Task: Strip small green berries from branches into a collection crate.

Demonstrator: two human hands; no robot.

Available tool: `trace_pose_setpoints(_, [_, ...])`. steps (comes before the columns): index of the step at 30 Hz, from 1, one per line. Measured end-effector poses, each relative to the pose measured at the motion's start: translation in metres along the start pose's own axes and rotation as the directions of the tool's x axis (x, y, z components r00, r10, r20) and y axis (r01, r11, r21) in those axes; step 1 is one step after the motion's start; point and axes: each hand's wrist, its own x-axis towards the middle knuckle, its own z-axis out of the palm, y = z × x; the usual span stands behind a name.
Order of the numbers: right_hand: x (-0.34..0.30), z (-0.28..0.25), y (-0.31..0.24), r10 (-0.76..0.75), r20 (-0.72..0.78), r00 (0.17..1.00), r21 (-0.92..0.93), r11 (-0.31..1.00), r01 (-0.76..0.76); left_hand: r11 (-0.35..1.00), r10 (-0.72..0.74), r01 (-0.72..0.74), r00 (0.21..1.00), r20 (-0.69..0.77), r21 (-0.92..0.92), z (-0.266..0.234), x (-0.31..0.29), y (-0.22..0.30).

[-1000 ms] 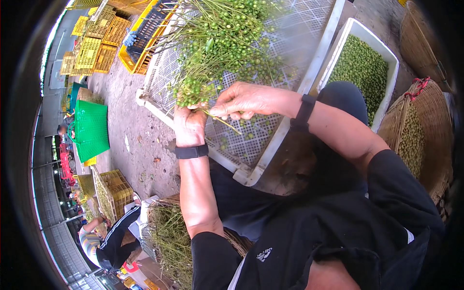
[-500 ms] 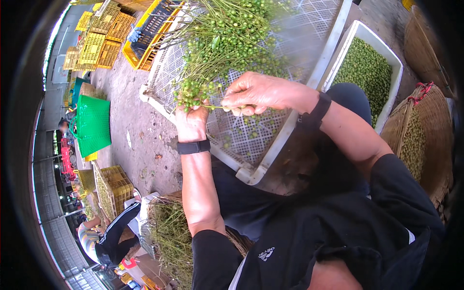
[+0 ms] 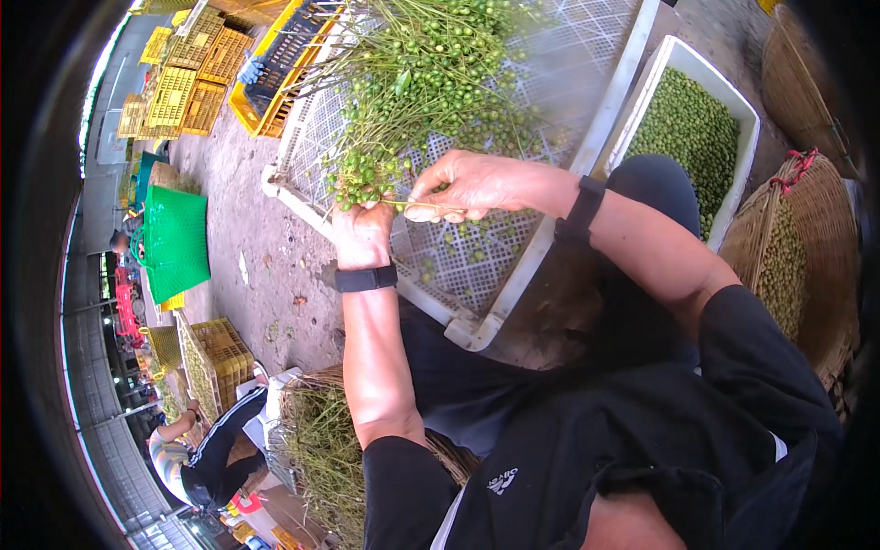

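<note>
My left hand (image 3: 365, 227) is closed around the stems of a small bunch of round green berries (image 3: 357, 183). Just right of it, my right hand (image 3: 481, 185) pinches a thin stem that stretches between both hands. Its fingertips are partly hidden. Beneath both hands lies a white mesh tray (image 3: 587, 46), with loose berries scattered over its near part. A large heap of green berries on stems (image 3: 440, 78) covers the tray's far side.
Right of the tray stands a white box of loose green berries (image 3: 687, 128), beside wicker baskets (image 3: 830, 220). A basket of bare stems (image 3: 325, 458) is at lower left. Farther left are a green tub (image 3: 179, 243), yellow crates (image 3: 172, 96) and a seated person (image 3: 220, 458).
My right hand has shifted slightly left, closer to my left hand, still pinching a stem. My left hand stays in nearly the same place with the bunch.
</note>
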Motion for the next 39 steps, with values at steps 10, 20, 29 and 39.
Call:
trace_pose_setpoints(10, [-0.010, -0.004, -0.004, -0.089, -0.059, 0.994, -0.010, 0.996, 0.088, 0.996, 0.010, -0.006, 0.999, 0.043, -0.091, 0.005, -0.001, 0.013])
trace_pose_setpoints(20, [0.012, 0.003, 0.020, -0.385, -0.106, 0.917, -0.219, 0.908, 0.356, 0.981, -0.039, -0.008, 0.970, 0.239, 0.194, -0.008, -0.002, -0.009])
trace_pose_setpoints(29, [0.012, -0.013, 0.014, -0.619, -0.323, 0.716, -0.426, 0.771, 0.474, 0.976, 0.120, -0.155, 0.970, 0.210, 0.156, 0.001, 0.000, -0.003])
trace_pose_setpoints(39, [0.004, -0.023, -0.003, -0.399, -0.215, 0.892, -0.057, 0.916, 0.396, 0.915, -0.043, -0.143, 0.895, 0.444, 0.377, 0.007, -0.024, -0.016])
